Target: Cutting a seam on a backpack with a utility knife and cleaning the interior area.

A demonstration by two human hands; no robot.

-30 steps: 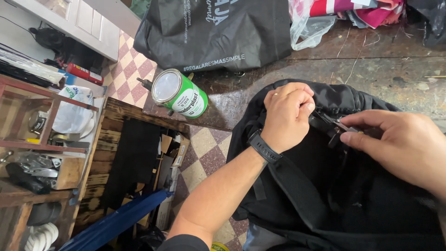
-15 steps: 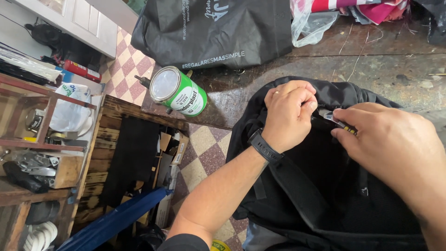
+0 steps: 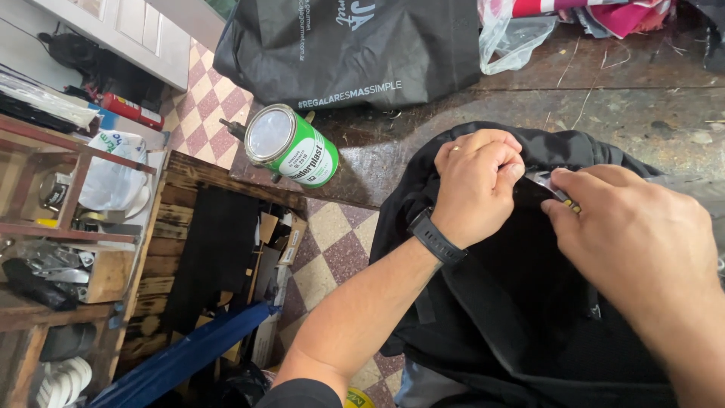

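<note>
Up top, left hand (image 3: 476,185) fisted on black backpack (image 3: 521,317) rim; right hand (image 3: 642,234) pinching zipper pull (image 3: 555,189).

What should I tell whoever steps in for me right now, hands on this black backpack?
Left hand: fist gripping the top edge of the black backpack on the worn worktop.
Right hand: fingertips pinching a small zipper pull beside the left fist.
Done: fabric held and pull gripped.
Left: whether the zip is open or closed cannot be told.
Nearby: green and white can, black bag.
</note>
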